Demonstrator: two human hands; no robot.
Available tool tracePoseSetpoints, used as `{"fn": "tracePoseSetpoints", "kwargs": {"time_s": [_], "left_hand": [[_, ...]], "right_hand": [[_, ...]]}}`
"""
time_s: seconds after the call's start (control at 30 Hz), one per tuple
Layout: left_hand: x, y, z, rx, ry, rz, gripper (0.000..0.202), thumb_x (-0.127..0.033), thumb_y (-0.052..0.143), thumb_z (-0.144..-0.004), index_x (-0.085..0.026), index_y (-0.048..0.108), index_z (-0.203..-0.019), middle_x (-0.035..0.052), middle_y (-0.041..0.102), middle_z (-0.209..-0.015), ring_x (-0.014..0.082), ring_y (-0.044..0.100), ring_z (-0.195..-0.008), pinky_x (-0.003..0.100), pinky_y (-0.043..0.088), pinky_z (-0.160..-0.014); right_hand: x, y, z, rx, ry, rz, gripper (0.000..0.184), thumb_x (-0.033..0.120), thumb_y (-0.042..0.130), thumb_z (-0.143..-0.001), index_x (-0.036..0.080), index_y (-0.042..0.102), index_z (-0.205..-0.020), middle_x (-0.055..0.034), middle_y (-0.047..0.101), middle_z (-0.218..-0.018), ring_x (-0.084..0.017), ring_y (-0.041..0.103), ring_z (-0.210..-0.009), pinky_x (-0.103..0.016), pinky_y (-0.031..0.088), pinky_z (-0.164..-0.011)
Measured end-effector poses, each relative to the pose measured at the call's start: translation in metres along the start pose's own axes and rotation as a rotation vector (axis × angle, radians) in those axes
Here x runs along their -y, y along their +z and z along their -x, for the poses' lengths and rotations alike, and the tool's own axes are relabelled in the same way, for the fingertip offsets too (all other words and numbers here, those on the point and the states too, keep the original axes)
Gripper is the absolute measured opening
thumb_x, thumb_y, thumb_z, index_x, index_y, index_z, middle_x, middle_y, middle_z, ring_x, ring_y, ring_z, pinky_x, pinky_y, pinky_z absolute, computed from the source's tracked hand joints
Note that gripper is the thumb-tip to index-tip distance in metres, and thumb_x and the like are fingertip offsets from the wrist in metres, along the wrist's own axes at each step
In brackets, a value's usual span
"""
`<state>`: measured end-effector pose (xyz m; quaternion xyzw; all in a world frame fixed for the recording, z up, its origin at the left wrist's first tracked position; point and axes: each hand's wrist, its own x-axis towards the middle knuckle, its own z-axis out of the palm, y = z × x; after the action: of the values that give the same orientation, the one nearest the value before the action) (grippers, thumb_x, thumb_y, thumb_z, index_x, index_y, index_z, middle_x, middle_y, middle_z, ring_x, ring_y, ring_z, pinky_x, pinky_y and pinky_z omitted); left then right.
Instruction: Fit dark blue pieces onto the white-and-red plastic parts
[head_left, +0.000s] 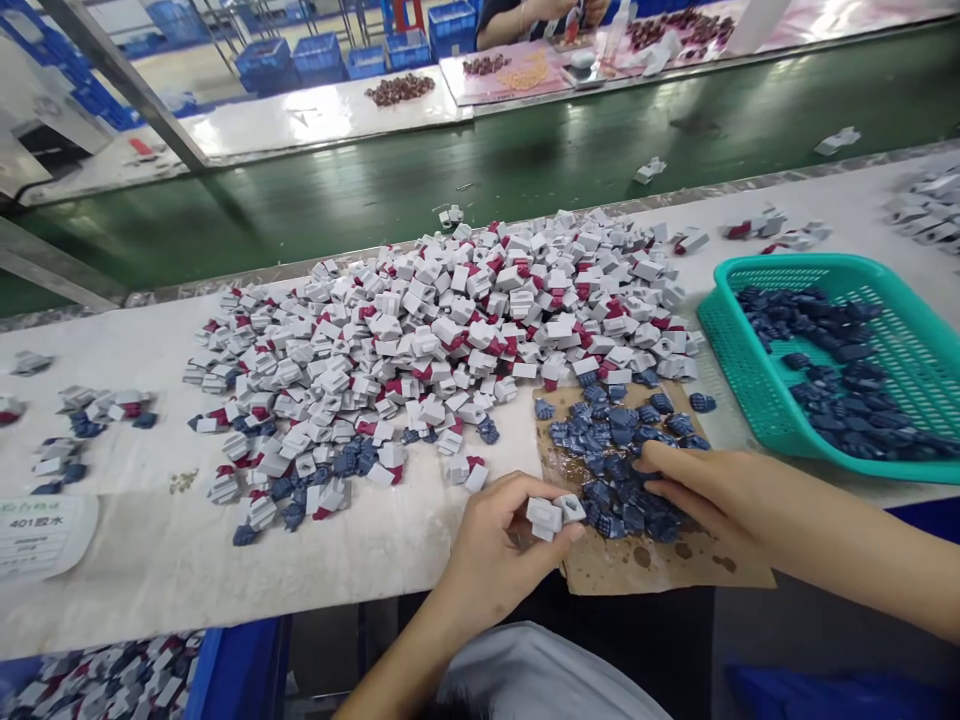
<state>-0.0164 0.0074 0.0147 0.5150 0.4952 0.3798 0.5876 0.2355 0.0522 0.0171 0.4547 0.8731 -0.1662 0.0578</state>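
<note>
My left hand (pixel 491 555) is shut on a small grey-white plastic part (pixel 547 515), pinching it between thumb and fingers above the bench. My right hand (pixel 694 485) lies with its fingers spread on dark blue ribbed parts (pixel 619 480), which are heaped on a glue-stained cardboard sheet (pixel 660 565). No part is clearly held in that hand. Beyond the cardboard spreads a large loose pile of grey-white plastic parts with red ends (pixel 420 350). Some blue parts are mixed into the pile's near edge.
A teal plastic basket (pixel 817 365) of dark blue parts stands to the right. A blue bin (pixel 240 670) of parts sits below the bench's front edge. A green conveyor belt (pixel 465 170) runs behind the bench, and a co-worker's arm (pixel 517 20) is visible beyond it.
</note>
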Motion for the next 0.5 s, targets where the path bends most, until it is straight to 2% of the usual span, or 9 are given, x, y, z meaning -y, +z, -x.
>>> {"fn": "tracePoseSetpoints", "kwargs": {"time_s": [0.1, 0.27, 0.4, 0.5], "left_hand": [[0.001, 0.001, -0.001, 0.01, 0.012, 0.034, 0.016, -0.028, 0.072, -0.078, -0.017, 0.069, -0.089, 0.0046, 0.067, -0.084, 0.0144, 0.059, -0.074, 0.021, 0.043, -0.06], [0.001, 0.002, 0.001, 0.002, -0.036, 0.164, 0.019, -0.03, 0.073, -0.077, -0.016, 0.067, -0.088, 0.0031, 0.065, -0.08, 0.0129, 0.058, -0.071, 0.02, 0.045, -0.061], [-0.003, 0.001, 0.004, -0.009, 0.014, 0.118, 0.018, -0.029, 0.073, -0.077, -0.015, 0.067, -0.088, 0.0036, 0.066, -0.081, 0.0127, 0.059, -0.071, 0.02, 0.045, -0.061], [-0.007, 0.001, 0.007, -0.018, 0.101, 0.02, 0.016, -0.026, 0.073, -0.078, -0.015, 0.066, -0.088, 0.0044, 0.067, -0.083, 0.0133, 0.06, -0.072, 0.02, 0.045, -0.061]], "right_hand": [[0.0, 0.0, -0.002, -0.044, -0.016, -0.021, 0.016, 0.025, 0.026, -0.099, 0.024, 0.031, -0.084, 0.0011, 0.049, -0.061, -0.018, 0.048, -0.048, -0.03, 0.022, -0.05], [0.001, -0.012, -0.003, 0.019, -0.055, -0.154, 0.019, 0.026, 0.027, -0.098, 0.024, 0.034, -0.08, 0.0016, 0.049, -0.059, -0.017, 0.045, -0.045, -0.029, 0.022, -0.047], [0.022, -0.033, -0.002, -0.166, -0.017, -0.356, 0.023, 0.042, 0.037, -0.1, 0.023, 0.05, -0.093, 0.0, 0.056, -0.067, -0.016, 0.053, -0.052, -0.024, 0.036, -0.048], [0.05, -0.042, -0.001, -0.276, -0.039, -0.521, 0.023, 0.044, 0.045, -0.098, 0.023, 0.055, -0.099, 0.0011, 0.059, -0.069, -0.013, 0.056, -0.055, -0.02, 0.041, -0.048]]}}
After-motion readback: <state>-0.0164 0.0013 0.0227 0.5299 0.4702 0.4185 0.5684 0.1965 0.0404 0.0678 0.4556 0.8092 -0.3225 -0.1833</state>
